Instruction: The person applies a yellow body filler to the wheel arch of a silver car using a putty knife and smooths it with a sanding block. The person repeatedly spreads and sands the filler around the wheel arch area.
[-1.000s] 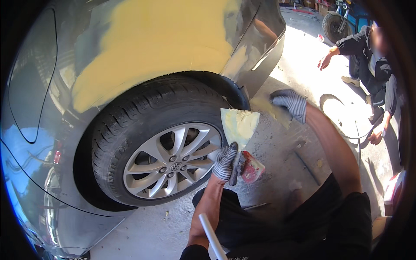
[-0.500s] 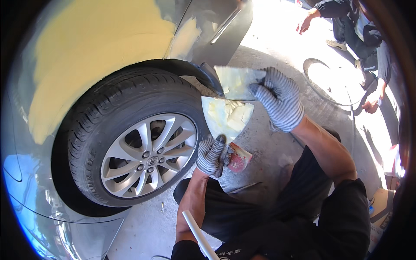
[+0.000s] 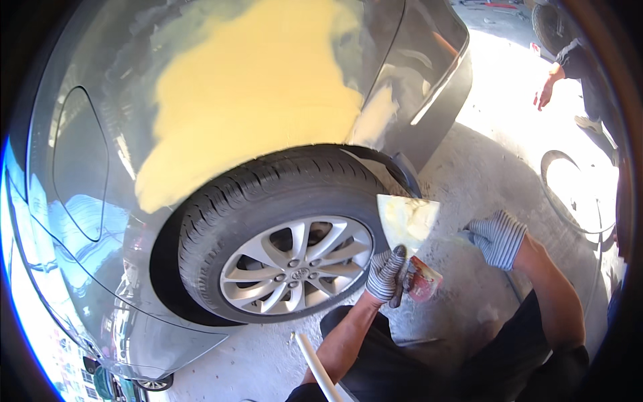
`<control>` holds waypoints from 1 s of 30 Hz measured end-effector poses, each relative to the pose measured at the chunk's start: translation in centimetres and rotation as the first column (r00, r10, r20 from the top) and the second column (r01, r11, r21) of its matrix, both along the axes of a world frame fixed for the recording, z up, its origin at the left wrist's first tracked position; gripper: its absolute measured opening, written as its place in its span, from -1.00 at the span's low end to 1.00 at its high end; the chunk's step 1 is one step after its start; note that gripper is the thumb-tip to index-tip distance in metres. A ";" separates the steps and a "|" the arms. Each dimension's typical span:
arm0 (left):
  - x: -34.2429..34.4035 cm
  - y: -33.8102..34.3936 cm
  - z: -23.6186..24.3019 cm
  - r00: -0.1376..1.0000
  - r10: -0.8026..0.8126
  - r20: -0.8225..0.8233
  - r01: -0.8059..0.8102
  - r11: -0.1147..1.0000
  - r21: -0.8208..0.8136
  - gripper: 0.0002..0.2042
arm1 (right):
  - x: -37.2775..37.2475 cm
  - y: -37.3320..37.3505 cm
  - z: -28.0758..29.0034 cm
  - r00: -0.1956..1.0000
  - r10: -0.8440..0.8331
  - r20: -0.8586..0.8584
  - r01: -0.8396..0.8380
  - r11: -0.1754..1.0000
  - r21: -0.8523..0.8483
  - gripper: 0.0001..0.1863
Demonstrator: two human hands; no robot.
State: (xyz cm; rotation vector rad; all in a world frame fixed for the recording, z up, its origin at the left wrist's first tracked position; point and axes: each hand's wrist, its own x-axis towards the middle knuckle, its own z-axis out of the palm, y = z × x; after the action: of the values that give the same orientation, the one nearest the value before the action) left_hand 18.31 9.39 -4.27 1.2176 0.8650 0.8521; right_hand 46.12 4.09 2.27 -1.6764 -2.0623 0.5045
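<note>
My left hand (image 3: 387, 276), in a striped, dark-stained glove, grips a putty scraper (image 3: 404, 216) upright. Its fan-shaped blade carries pale yellow putty and stands just right of the tire (image 3: 281, 194). Beside that hand is a red, putty-smeared piece (image 3: 423, 280); whether my fingers hold it too is unclear. My right hand (image 3: 499, 239), in a similar glove, is closed on a second putty scraper (image 3: 463, 234), seen nearly edge-on and blurred. The two scrapers are apart. Yellow putty (image 3: 261, 87) covers a broad area of the grey car's panel (image 3: 80, 161) above the wheel arch.
The silver alloy wheel (image 3: 295, 268) is left of my hands. A thin rod (image 3: 420, 342) lies on the concrete floor between my knees. Another person's hand (image 3: 546, 90) shows at upper right, with a looped hose (image 3: 559, 211) on the floor below. A white tube (image 3: 315, 365) crosses the lower edge.
My right hand has drawn its scraper away from the left one, to the right, and turned it nearly edge-on. The view has shifted, showing more of the car's panel.
</note>
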 end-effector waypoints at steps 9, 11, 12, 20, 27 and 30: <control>1.1 1.1 -2.2 0.988 0.140 0.066 -0.138 0.990 -0.030 -0.66 | 1.4 1.7 -1.7 0.832 -0.226 -0.507 0.323 0.940 0.111 -0.85; 1.8 0.7 -1.7 0.989 0.112 0.097 -0.108 0.993 -0.042 -0.70 | 1.5 2.0 -2.3 0.794 -0.212 -0.570 0.333 0.936 0.117 -0.84; 1.8 0.7 -1.9 0.989 0.104 0.103 -0.101 0.994 -0.027 -0.72 | 1.6 2.1 -2.2 0.796 -0.226 -0.562 0.339 0.935 0.104 -0.84; 2.7 0.7 -1.6 0.998 0.062 0.020 -0.064 0.991 0.117 -0.75 | 2.7 3.3 -3.9 0.761 -0.206 -0.615 0.359 0.924 0.134 -0.85; 1.6 1.3 -3.3 0.998 0.050 -0.023 -0.047 0.993 0.106 -0.78 | 1.3 4.5 -5.2 0.533 -0.258 -0.806 0.366 0.929 -0.055 -0.83; 1.9 1.5 -2.8 0.999 0.033 -0.023 -0.031 0.994 0.102 -0.80 | 1.9 4.4 -4.8 0.481 -0.296 -0.825 0.318 0.936 -0.150 -0.79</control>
State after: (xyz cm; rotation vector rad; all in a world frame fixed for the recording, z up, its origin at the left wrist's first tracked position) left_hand 20.21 10.86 -7.08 1.3081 0.8714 0.9180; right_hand 48.04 8.51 -2.54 -1.3175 -1.0077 0.9294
